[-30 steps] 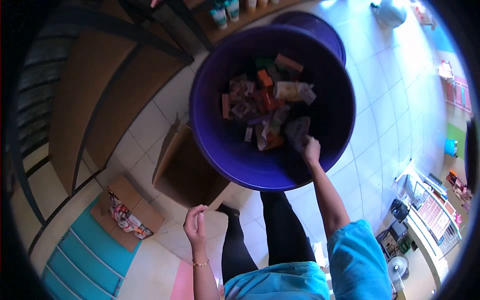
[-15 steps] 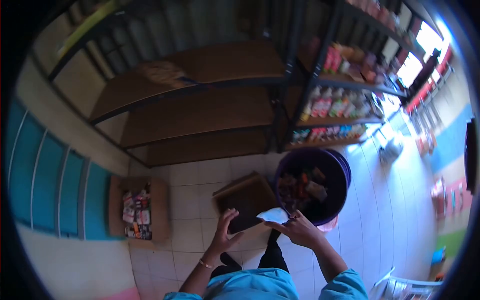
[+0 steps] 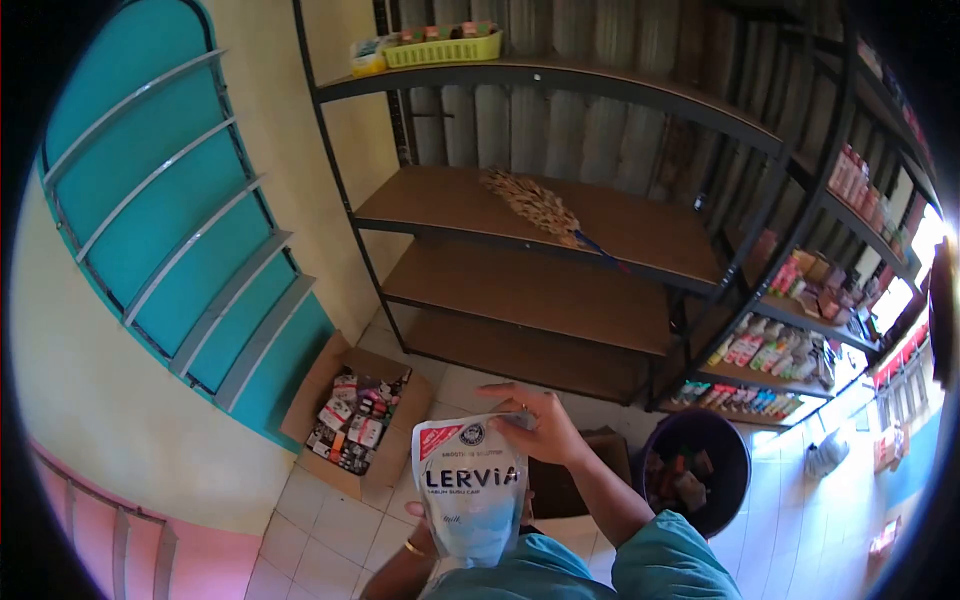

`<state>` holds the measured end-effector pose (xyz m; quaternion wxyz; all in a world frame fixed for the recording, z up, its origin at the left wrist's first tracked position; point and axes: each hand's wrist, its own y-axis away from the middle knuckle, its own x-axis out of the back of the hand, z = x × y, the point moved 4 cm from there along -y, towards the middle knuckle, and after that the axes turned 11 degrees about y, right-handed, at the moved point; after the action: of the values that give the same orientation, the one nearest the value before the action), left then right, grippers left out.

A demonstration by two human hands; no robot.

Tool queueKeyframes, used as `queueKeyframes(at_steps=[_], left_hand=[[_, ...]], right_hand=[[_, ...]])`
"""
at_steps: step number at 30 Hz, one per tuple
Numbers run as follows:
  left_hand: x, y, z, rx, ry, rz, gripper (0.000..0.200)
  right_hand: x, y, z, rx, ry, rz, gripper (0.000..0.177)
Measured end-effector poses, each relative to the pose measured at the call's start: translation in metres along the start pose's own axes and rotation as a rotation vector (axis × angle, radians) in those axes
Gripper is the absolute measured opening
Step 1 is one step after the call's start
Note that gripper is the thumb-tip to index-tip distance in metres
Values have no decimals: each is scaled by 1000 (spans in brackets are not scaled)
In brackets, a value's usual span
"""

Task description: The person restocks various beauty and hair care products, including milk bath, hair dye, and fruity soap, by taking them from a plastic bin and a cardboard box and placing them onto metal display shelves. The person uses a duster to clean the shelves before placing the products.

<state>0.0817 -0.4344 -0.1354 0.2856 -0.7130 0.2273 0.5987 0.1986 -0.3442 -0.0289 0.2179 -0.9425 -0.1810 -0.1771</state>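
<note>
LERVIA pouch [image 3: 470,495] held upright, near centre

On my feed a dark metal rack [image 3: 520,290] with wooden shelves fills the far side, and a dry brush [image 3: 530,205] lies on its middle shelf. On the tiled floor, a cardboard box [image 3: 305,405] of packets stands open at left and a purple tub [image 3: 735,470] of goods at right. The white pouch hangs between them, label towards me. The right hand [image 3: 540,425] grips its top right corner. The left hand [image 3: 413,515] is mostly hidden behind the lower left edge, so I cannot tell its grip.
</note>
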Motion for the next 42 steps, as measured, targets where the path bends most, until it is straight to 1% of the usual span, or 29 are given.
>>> queueKeyframes(at_steps=[1, 2, 3, 5, 6, 7, 9, 11, 13, 15, 17, 20, 21, 22, 24, 25, 26, 27, 29, 30, 31, 33, 36, 37, 38, 39, 40, 41, 42], left_hand=[[-4, -4, 2, -45, 53, -8, 109], [-2, -11, 10, -59, 42, -2, 109], [11, -15, 28, -22, -152, -13, 115], [-3, -40, 58, -78, -224, -34, 116], [-5, -51, 72, -100, -267, -41, 117], [6, -64, 94, -141, -241, -70, 115], [2, -91, 126, -196, -149, -19, 111], [-15, -130, 165, -237, -116, -5, 110], [-30, -170, 201, -209, -147, -43, 111], [-38, -200, 231, -191, -183, -94, 113], [-43, -222, 254, -198, -226, -151, 115], [-46, -246, 282, -233, -278, -210, 118], [-46, -252, 292, -252, -307, -218, 119], [-44, -258, 304, -287, -379, -184, 119], [-43, -265, 327, -377, -407, -164, 118], [-35, -267, 340, -404, -415, -138, 117], [-28, -270, 349, -423, -419, -113, 117], [-29, -271, 354, -391, -409, -166, 112], [19, -256, 391, -459, -98, -23, 102], [28, -257, 395, -468, -59, 10, 99], [37, -258, 400, -479, -20, 43, 95], [30, -264, 405, -453, -185, 31, 90], [10, -274, 409, -446, -427, -5, 82], [-34, -288, 391, -311, -506, -204, 75], [-36, -287, 393, -335, -504, -198, 74], [-38, -287, 397, -367, -507, -200, 74], [-40, -286, 402, -403, -510, -200, 74], [-34, -285, 405, -471, -388, -139, 73], [-24, -282, 412, -533, -263, -76, 72]], right_hand=[[-2, -16, 7, 19, 28, -20, 34], [-3, -31, 19, 32, 55, -41, 33], [-3, -47, 36, 36, 16, -80, 33], [1, -85, 85, 42, -71, -144, 33], [12, -103, 114, 42, -16, -64, 33], [28, -122, 140, 32, 39, 16, 33], [76, -155, 182, -35, 428, 207, 38], [132, -182, 227, -211, 818, 283, 51], [182, -204, 273, -368, 1129, 369, 57], [215, -226, 314, -520, 1291, 321, 60], [228, -250, 342, -583, 1278, 205, 59], [230, -267, 405, -632, 1197, 115, 54], [222, -267, 393, -618, 1142, 150, 49], [216, -269, 374, -602, 1091, 199, 44], [205, -248, 379, -480, 658, 302, 33], [188, -231, 345, -481, 433, 343, 27], [172, -206, 333, -332, 384, 378, 28], [154, -168, 317, -530, 422, 272, 29], [108, -135, 277, -96, 331, 250, 31], [86, -144, 226, 139, 666, 110, 33], [84, -146, 225, 58, 693, 130, 33], [74, -153, 232, -104, 731, 180, 33], [83, -162, 262, -480, 668, 229, 30], [81, -158, 262, -520, 596, 354, 28], [79, -156, 262, -551, 524, 479, 27], [78, -158, 262, -567, 450, 601, 25], [72, -165, 247, -355, 636, 548, 27], [64, -161, 229, -144, 810, 484, 28], [57, -152, 227, -102, 868, 416, 29]])
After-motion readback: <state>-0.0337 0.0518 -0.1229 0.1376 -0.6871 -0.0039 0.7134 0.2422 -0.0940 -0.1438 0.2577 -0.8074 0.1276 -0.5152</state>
